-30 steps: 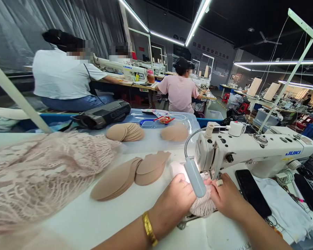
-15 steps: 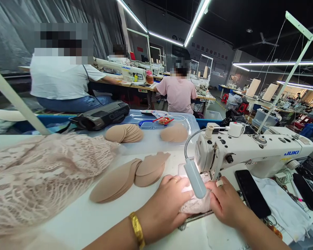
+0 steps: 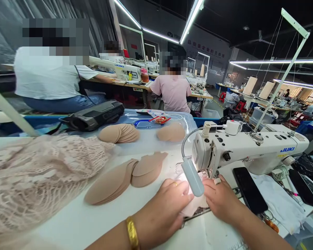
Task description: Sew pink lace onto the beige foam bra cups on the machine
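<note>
A piece of pale pink lace fabric (image 3: 191,209) lies under the head of the white JUKI sewing machine (image 3: 266,146). My left hand (image 3: 165,208), with a gold bangle and a ring, is closed on the fabric's left side. Close to the presser area, my right hand (image 3: 222,198) has its fingers curled onto the fabric's right side. A grey lamp (image 3: 194,178) on a bendable neck hangs between my hands and hides part of the fabric and the needle area.
Beige fabric cut pieces (image 3: 109,182) lie in stacks left of the machine. A heap of beige lace (image 3: 47,173) covers the left table. To the right are a black phone (image 3: 250,189) and white cloth (image 3: 279,201). Two people (image 3: 172,88) (image 3: 49,76) sit ahead at other machines.
My left hand's fingers have curled in more, and the fabric between my hands looks more bunched. My right hand stays beside the machine head. The whole view has shifted slightly.
</note>
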Demonstrator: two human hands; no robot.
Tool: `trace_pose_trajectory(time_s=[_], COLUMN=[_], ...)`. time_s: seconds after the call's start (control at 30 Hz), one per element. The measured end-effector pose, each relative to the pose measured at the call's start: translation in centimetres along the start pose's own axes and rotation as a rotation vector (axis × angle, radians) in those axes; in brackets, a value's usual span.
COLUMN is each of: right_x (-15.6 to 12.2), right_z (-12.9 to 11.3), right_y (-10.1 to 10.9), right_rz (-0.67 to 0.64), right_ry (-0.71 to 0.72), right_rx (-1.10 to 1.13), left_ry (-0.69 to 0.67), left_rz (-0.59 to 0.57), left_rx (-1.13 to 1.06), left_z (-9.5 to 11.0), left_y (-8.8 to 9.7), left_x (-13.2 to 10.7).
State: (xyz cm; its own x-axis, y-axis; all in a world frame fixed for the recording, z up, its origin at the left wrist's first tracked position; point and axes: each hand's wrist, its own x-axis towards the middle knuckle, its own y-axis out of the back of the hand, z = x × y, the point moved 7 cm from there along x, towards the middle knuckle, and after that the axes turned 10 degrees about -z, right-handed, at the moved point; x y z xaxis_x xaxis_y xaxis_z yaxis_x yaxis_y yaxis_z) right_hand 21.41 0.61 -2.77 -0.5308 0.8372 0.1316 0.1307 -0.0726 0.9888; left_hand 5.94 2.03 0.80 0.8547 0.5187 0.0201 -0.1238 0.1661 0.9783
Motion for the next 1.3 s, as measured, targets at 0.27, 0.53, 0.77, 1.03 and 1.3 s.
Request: trace_pose_trajectory(time_s=[0.27,0.53,0.77,1.03,1.3], right_x=[0.3,0.6,0.8,0.4,0.2], right_z=[-0.2,0.3,0.5,0.5,0.6], right_y=[0.8,1.0,0.9,1.4,1.4], right_rz=[-0.042,-0.031,0.000,0.034,0.017], right_ry=[-0.008,-0.088,-0.089,-0.062,-0.087], right_rx=[0.062,0.076,0.139,0.171,0.136], left_ry=[-0.062,-0.096,-0.054,-0.043,-0.074], left_rz=[0.129,0.288,0.264,0.293,0.327], left_rx=[0.052,0.081,0.130,0.155,0.172], left_z=[-0.2,-0.5,-1.5,-1.8,-1.0], left_y=[-1.2,-1.4,-2.9,-4.2,-2.6], left_x=[0.5,0.7,1.5,1.4,1.0])
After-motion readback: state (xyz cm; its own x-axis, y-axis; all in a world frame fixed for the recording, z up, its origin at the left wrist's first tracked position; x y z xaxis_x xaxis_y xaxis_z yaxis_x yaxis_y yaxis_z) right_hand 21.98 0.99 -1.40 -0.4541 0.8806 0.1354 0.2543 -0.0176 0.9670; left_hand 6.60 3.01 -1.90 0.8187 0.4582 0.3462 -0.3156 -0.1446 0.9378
